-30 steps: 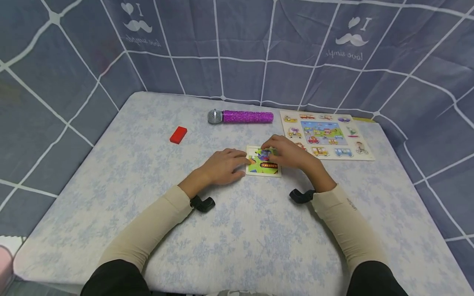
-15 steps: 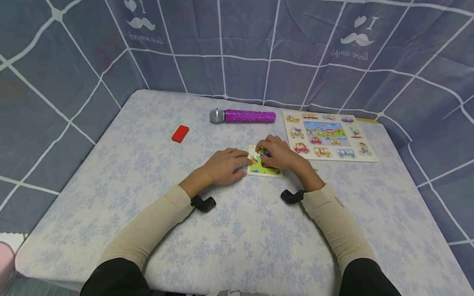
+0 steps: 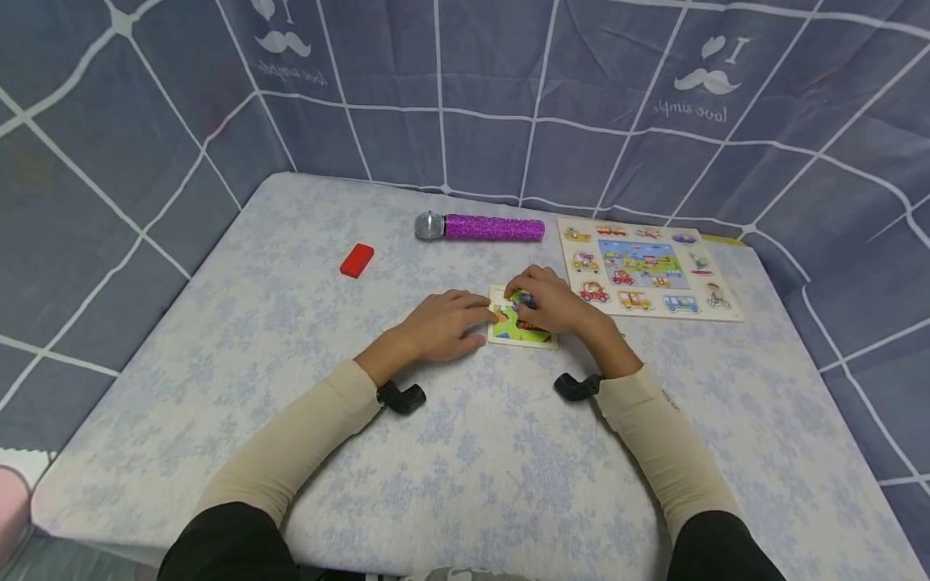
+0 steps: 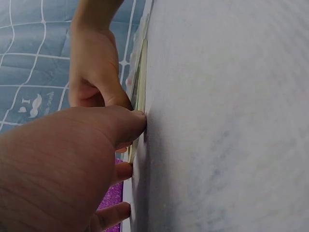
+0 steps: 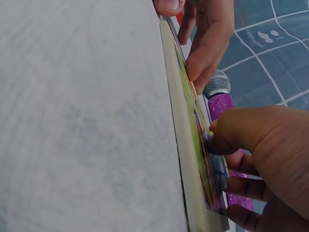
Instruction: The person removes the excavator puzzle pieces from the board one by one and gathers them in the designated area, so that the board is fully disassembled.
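A small wooden jigsaw puzzle [image 3: 521, 344] with a pale frame and a bright green picture lies flat on the table between both hands. At its left side rests my left hand [image 3: 446, 327], fingers extended, one fingertip over the picture and the thumb at the near left corner. My right hand [image 3: 548, 300] reaches over the puzzle's right half with its fingers bent. Between thumb and fingers it pinches a puzzle piece [image 5: 220, 166] with blue and yellow on it, tilted up from the frame in the right wrist view. The hand covers much of the picture.
A purple glitter microphone [image 3: 494, 228] lies behind the puzzle. Back right is a larger vehicle puzzle board [image 3: 657, 300], close to the right forearm. A red block [image 3: 357, 261] sits at the left. Grey-blue checked curtain [image 3: 479, 149] surrounds the back of the patterned tablecloth [image 3: 465, 468].
My right hand has moved slightly left, and its fingers have closed in on the puzzle piece. The left hand stays at the puzzle's left edge. The head view has shifted slightly.
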A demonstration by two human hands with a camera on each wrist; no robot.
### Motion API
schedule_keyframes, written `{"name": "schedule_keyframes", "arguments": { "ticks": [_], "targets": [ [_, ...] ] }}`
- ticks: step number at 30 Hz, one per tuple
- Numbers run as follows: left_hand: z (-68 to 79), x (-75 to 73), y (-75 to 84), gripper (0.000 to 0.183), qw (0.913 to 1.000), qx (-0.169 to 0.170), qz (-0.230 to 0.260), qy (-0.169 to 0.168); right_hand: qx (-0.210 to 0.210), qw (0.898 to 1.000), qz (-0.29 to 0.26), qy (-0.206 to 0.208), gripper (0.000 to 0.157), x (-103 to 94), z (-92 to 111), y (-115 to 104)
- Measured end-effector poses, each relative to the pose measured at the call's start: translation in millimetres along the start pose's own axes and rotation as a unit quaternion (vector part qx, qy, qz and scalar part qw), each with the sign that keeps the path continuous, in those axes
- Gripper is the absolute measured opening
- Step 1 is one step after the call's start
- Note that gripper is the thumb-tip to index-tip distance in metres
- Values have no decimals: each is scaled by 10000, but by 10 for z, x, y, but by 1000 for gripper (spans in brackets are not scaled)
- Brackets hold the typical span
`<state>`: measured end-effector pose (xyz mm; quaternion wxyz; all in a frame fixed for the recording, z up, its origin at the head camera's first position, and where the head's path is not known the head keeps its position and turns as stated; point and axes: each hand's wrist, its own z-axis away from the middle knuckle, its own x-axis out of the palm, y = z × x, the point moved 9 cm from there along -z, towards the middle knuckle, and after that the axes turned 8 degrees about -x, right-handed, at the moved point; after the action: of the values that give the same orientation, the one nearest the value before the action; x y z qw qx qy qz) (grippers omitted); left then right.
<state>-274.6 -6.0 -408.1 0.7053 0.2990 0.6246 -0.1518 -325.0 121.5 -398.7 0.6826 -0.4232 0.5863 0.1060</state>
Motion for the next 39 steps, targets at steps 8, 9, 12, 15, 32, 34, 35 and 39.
{"name": "schedule_keyframes", "arguments": {
  "ticks": [8, 9, 12, 15, 32, 34, 35, 39],
  "targets": [
    [-5, 7, 8, 44, 10000, -10, -48, -21, -269, 9995, -145, -46, 36, -35, 25, 1],
    [-7, 11, 7, 44, 10000, -13, -66, -29, -299, 9994, -186, -47, 36, -39, 23, 4],
    [-10, 15, 5, 45, 9999, -24, -106, -58, -335, 9991, -273, -32, 38, -69, 35, 3],
    [-14, 14, 7, 45, 9999, -24, -116, -66, -354, 9990, -259, -24, 38, -97, 47, 0],
    [-4, 6, -3, 44, 9999, 44, -68, 86, -293, 9994, 65, 190, 33, -166, 82, 34],
    [3, 8, -5, 44, 9999, 43, -65, 87, -363, 9988, 75, 307, 32, -203, 90, 20],
    [5, 10, -6, 44, 9999, 36, -63, 79, -366, 9986, 37, 382, 32, -233, 100, 17],
    [19, 19, -17, 45, 10000, -13, -76, 18, -409, 9963, 60, 750, 32, -401, 198, 2]
  ]
}}
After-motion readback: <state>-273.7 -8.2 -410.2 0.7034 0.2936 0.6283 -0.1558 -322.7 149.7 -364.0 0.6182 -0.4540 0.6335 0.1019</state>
